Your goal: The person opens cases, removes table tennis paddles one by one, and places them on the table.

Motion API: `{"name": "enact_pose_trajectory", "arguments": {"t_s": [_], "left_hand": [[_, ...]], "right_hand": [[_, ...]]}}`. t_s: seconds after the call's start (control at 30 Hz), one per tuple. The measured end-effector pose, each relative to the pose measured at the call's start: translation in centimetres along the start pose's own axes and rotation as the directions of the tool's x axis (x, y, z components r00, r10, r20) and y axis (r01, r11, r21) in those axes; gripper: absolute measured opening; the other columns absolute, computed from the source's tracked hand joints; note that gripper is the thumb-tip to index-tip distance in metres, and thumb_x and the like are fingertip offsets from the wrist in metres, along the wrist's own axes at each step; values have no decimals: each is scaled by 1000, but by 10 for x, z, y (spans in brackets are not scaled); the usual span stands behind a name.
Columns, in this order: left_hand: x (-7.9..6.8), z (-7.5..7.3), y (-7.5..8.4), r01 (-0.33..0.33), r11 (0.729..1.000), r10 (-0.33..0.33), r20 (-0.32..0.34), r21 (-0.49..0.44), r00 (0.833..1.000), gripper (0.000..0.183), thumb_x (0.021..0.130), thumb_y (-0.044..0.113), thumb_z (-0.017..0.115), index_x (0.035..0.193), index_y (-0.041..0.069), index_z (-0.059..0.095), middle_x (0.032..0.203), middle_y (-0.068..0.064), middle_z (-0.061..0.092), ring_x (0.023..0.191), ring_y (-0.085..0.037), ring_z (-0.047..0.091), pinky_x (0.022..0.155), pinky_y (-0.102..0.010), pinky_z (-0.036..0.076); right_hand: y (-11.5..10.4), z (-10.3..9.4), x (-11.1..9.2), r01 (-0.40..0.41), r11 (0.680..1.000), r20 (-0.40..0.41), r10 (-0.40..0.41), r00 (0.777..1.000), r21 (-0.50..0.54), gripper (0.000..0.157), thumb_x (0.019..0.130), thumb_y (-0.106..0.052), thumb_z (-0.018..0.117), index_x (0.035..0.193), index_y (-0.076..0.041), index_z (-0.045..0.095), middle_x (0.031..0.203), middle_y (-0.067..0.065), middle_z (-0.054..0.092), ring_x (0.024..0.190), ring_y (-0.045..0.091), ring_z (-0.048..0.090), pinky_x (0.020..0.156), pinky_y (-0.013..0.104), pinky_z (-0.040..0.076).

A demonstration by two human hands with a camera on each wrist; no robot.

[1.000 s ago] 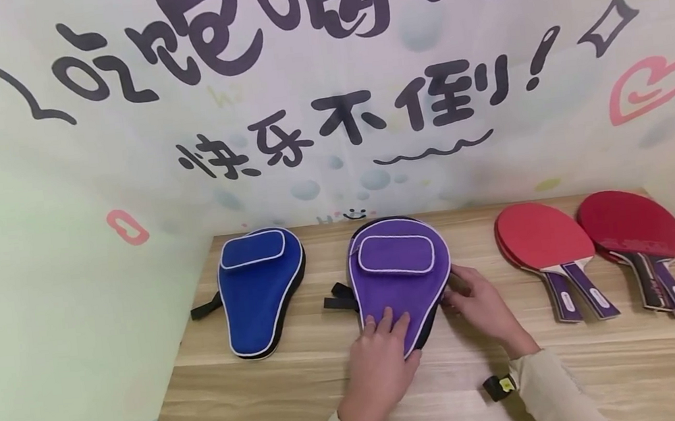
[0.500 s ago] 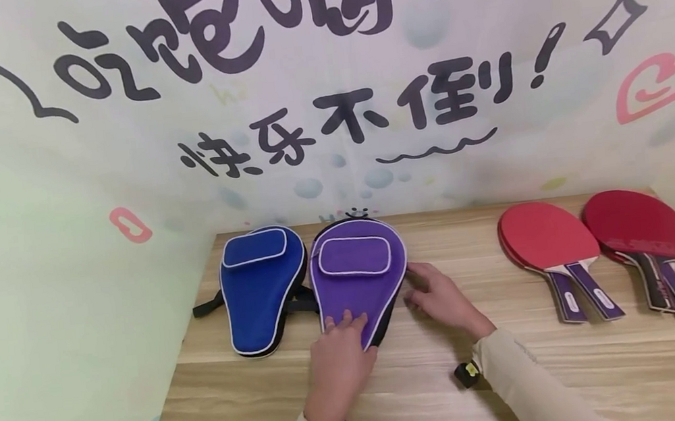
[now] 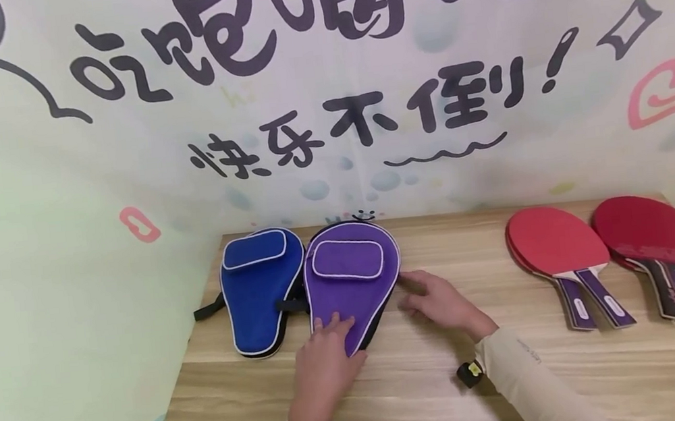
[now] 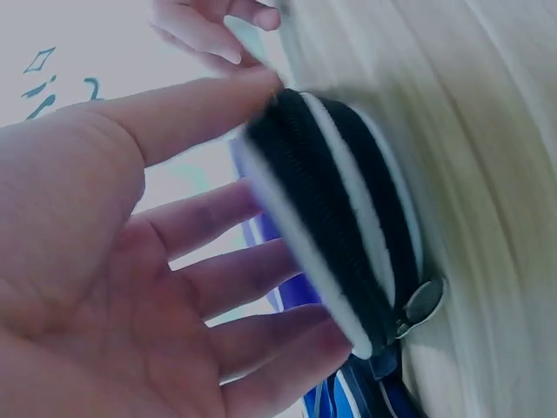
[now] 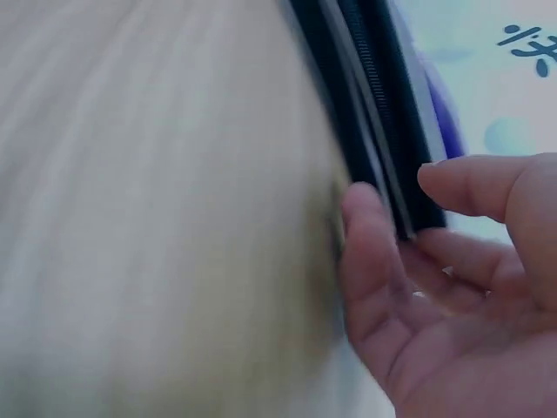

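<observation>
Blue case point(image 3: 255, 303) far L on desk point(image 3: 429, 398): fabric, paddle-shaped, wht piping, blk side band, padded pocket point(image 3: 254, 249) w/ rounded corners; round end near back edge, narrow end toward the person. Blk webbing strap point(image 3: 209, 310) sticks out toward L desk edge.

Purple case point(image 3: 355, 297) just R of it, same build, round end also near back edge. Blk tab point(image 3: 292, 306) btwn the two, overlapping blue's R side; approx no desk showing btwn cases there.

Left hand point(image 3: 325, 361) on purple's narrow end: fingers fairly straight + spread over top face, thumb at the end. L wrist cam: blk zip band btwn wht trims, metal zip pull point(image 4: 424, 300) at corner.

Right hand point(image 3: 437, 299) at purple's R side: fingers loosely bent, tips by the blk side band, thumb at upper rim; not wrapped round it.

R of that, wide strip of pale wood-grain desk, then red paddles point(image 3: 557, 240), fanned, smooth rubber, purple handles. Dark red paddles point(image 3: 647, 228) next, shinier, handles blk + purple, close to R desk edge; little room btwn the pairs. Printed wall sheet point(image 3: 364, 167) behind back edge.
</observation>
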State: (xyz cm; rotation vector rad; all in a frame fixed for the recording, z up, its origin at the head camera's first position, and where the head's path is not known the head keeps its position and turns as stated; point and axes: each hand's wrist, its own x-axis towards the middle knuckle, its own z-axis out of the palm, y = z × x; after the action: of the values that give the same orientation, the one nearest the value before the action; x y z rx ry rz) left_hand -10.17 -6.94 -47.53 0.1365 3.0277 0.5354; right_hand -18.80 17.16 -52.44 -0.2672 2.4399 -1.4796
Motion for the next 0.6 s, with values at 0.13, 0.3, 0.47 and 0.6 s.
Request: {"name": "enact_pose_trajectory", "arguments": {"t_s": [0.13,0.3,0.47,0.6], "left_hand": [[-1,-7,-8,-7,997,-4,-158,-73,987,46,84,37,81,125,17,73,137,-10,68,126,-38,64,96,-57,55],[5,-24,-32,-36,991,-27,-452,-130,892,37,85,25,81,118,12,74,124,-9,72,110,-35,65,92,-49,54],[10,-38,-62,81,966,-194,-479,-245,856,53,85,23,82,133,6,64,140,-19,57,123,-44,51,99,-57,47],[15,-40,-79,231,928,-329,-351,-291,877,80,86,35,81,152,7,44,159,-26,32,142,-50,31,112,-66,34]], "right_hand": [[-19,-9,3,30,995,-132,-42,990,-93,42,100,-17,61,139,-2,59,125,19,68,92,22,72,77,35,59],[-54,-12,16,126,982,-136,-145,980,-138,44,100,-23,63,137,-1,59,127,18,66,106,29,68,91,45,56],[-91,7,47,208,962,-52,-220,974,-180,50,97,-30,67,137,-2,59,128,16,66,113,28,64,98,46,52],[-115,34,78,267,947,7,-270,963,-176,55,97,-33,68,139,-1,57,138,18,61,124,31,61,107,47,49]]}}
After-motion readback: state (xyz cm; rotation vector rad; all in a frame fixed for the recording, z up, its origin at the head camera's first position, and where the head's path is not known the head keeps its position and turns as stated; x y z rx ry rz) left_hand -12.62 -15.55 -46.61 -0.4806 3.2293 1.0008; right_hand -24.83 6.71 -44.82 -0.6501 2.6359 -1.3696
